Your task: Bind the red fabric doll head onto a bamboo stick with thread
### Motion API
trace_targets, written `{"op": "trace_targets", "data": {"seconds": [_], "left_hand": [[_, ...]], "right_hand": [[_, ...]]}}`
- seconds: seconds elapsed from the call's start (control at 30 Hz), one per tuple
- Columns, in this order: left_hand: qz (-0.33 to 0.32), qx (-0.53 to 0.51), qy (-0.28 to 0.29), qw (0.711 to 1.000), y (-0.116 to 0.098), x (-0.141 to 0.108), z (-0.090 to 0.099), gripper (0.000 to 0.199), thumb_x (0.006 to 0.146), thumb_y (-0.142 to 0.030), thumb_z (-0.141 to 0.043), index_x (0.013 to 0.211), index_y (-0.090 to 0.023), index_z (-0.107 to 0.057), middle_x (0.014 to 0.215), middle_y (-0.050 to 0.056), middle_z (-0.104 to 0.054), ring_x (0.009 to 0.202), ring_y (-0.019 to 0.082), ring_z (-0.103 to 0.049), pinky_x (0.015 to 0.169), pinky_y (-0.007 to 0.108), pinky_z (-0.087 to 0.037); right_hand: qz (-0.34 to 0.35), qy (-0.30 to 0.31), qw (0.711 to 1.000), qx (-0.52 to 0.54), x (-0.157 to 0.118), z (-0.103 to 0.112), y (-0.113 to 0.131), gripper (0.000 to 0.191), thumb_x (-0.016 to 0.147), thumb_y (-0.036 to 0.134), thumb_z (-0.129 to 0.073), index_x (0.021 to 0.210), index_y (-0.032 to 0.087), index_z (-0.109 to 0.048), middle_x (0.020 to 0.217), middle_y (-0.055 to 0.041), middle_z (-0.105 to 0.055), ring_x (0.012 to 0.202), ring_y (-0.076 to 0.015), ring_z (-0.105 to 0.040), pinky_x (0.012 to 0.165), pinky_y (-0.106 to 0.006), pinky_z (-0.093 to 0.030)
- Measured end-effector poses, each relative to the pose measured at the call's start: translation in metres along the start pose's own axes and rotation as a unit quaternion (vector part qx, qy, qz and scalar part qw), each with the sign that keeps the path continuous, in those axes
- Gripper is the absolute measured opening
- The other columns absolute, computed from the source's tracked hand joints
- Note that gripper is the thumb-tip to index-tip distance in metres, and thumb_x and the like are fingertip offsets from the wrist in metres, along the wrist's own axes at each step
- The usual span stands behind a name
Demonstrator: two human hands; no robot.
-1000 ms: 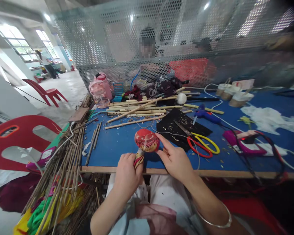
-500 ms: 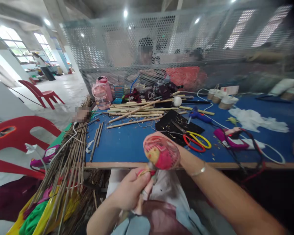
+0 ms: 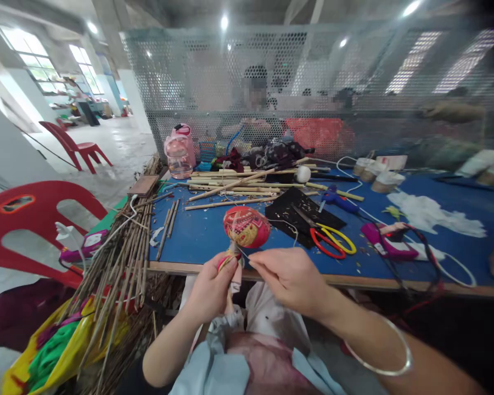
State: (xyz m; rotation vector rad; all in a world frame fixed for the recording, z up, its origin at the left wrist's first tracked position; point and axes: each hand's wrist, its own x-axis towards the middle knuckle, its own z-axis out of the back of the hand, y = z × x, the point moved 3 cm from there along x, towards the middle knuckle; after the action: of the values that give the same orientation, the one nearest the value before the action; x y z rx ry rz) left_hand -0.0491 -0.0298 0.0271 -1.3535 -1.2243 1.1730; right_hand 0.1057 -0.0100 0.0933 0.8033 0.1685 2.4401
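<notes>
My left hand (image 3: pixel 214 288) is wrapped round the handle of a stick with a padded, egg-shaped head (image 3: pixel 247 227) covered in red and yellow patterned cloth. Gathered cloth shows at the neck, just above my thumb, and a pale strip hangs below. Close to the neck on the right, my right hand (image 3: pixel 290 277) is closed in a pinch on a thin thread (image 3: pixel 243 253) that runs to the neck. Another stretch of thread lies on the table behind that hand. Scissors (image 3: pixel 328 241) with red and yellow handles rest nearby on a black cloth (image 3: pixel 286 207).
Pale sticks (image 3: pixel 226 186) and a white ball of string (image 3: pixel 303 174) lie at the back of the blue table (image 3: pixel 197 236). A blue glue gun (image 3: pixel 340 200) and a purple power strip (image 3: pixel 389 241) are on the right. Long dark sticks (image 3: pixel 123 252) lean at the left beside a red chair (image 3: pixel 53 214).
My right hand has come from behind the padded head to the right of its neck, now pinching the thread. The head has moved slightly left and up.
</notes>
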Motion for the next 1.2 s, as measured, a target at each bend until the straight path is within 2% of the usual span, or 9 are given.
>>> {"op": "trace_targets", "data": {"seconds": [0.13,0.27,0.47,0.57,0.67,0.77,0.83,1.03,1.2], "left_hand": [[0.034,-0.060,-0.003,0.998,0.011,-0.004,-0.007,0.028,0.080,-0.044,-0.059,0.083,-0.015,-0.059,0.073,-0.001,-0.056,0.066,0.010,-0.048,0.067,0.020,-0.040],[0.119,-0.171,0.058,0.976,0.019,-0.007,-0.015,0.034,0.077,-0.048,-0.062,0.070,-0.017,-0.050,0.050,-0.006,-0.044,0.041,0.005,-0.034,0.041,0.016,-0.029],[0.272,-0.319,0.263,0.869,0.029,-0.003,-0.024,0.043,0.069,-0.061,-0.060,0.074,-0.020,-0.047,0.041,-0.012,-0.025,0.030,0.002,-0.007,0.028,0.014,-0.007],[0.270,-0.246,0.283,0.887,0.036,0.002,-0.022,0.051,0.071,-0.071,-0.047,0.073,-0.019,-0.051,0.040,-0.010,-0.027,0.029,0.005,-0.013,0.026,0.017,-0.013],[0.068,0.002,0.067,0.995,0.024,0.014,-0.002,0.047,0.080,-0.060,-0.045,0.083,-0.016,-0.062,0.061,0.003,-0.055,0.054,0.015,-0.053,0.051,0.027,-0.046],[-0.175,0.247,-0.225,0.926,-0.007,0.015,0.020,0.032,0.083,-0.039,-0.053,0.105,-0.017,-0.062,0.109,0.011,-0.059,0.109,0.024,-0.050,0.096,0.038,-0.037],[-0.227,0.295,-0.289,0.882,-0.016,0.018,0.021,0.032,0.085,-0.033,-0.051,0.113,-0.018,-0.058,0.121,0.013,-0.054,0.117,0.023,-0.045,0.100,0.039,-0.034],[-0.082,0.223,-0.025,0.971,0.010,0.036,-0.018,0.031,0.090,-0.034,-0.041,0.104,-0.013,-0.059,0.087,0.006,-0.064,0.081,0.016,-0.056,0.076,0.027,-0.044],[-0.062,0.215,0.030,0.974,0.010,0.025,-0.022,0.022,0.084,-0.015,-0.040,0.096,-0.015,-0.058,0.081,0.001,-0.062,0.073,0.014,-0.051,0.069,0.024,-0.041]], "right_hand": [[-0.161,-0.097,0.963,0.192,-0.026,-0.033,-0.023,0.018,0.086,0.024,-0.051,0.081,0.019,-0.067,0.075,-0.0044,-0.071,0.067,-0.0154,-0.064,0.064,-0.024,-0.047],[-0.319,-0.111,0.832,0.440,-0.028,-0.064,-0.037,0.023,0.075,0.040,-0.062,0.076,0.017,-0.063,0.058,-0.0003,-0.061,0.049,-0.0118,-0.051,0.046,-0.023,-0.041],[-0.363,-0.066,0.699,0.613,-0.017,-0.085,-0.059,0.057,0.048,0.043,-0.083,0.092,0.019,-0.056,0.058,0.0040,-0.056,0.038,-0.0062,-0.038,0.034,-0.019,-0.029],[-0.318,-0.080,0.695,0.640,-0.012,-0.080,-0.068,0.072,0.040,0.036,-0.087,0.103,0.020,-0.054,0.082,-0.0025,-0.065,0.063,-0.0150,-0.059,0.054,-0.024,-0.049],[-0.303,-0.132,0.744,0.580,-0.012,-0.072,-0.077,0.083,0.043,0.025,-0.087,0.117,0.020,-0.049,0.114,-0.0087,-0.062,0.097,-0.0218,-0.060,0.085,-0.033,-0.050],[-0.324,-0.156,0.767,0.531,-0.012,-0.071,-0.084,0.084,0.048,0.022,-0.084,0.123,0.019,-0.045,0.127,-0.0113,-0.055,0.110,-0.0238,-0.056,0.097,-0.037,-0.043],[-0.332,-0.160,0.764,0.530,-0.010,-0.073,-0.085,0.084,0.050,0.022,-0.083,0.124,0.018,-0.044,0.126,-0.0112,-0.056,0.109,-0.0239,-0.057,0.097,-0.038,-0.043],[-0.354,-0.185,0.763,0.508,-0.003,-0.064,-0.075,0.079,0.051,0.022,-0.082,0.122,0.020,-0.045,0.119,-0.0084,-0.061,0.102,-0.0225,-0.061,0.092,-0.034,-0.048],[-0.363,-0.184,0.764,0.501,-0.006,-0.055,-0.065,0.078,0.053,0.019,-0.080,0.123,0.022,-0.044,0.120,-0.0072,-0.061,0.101,-0.0217,-0.062,0.089,-0.032,-0.051]]}}
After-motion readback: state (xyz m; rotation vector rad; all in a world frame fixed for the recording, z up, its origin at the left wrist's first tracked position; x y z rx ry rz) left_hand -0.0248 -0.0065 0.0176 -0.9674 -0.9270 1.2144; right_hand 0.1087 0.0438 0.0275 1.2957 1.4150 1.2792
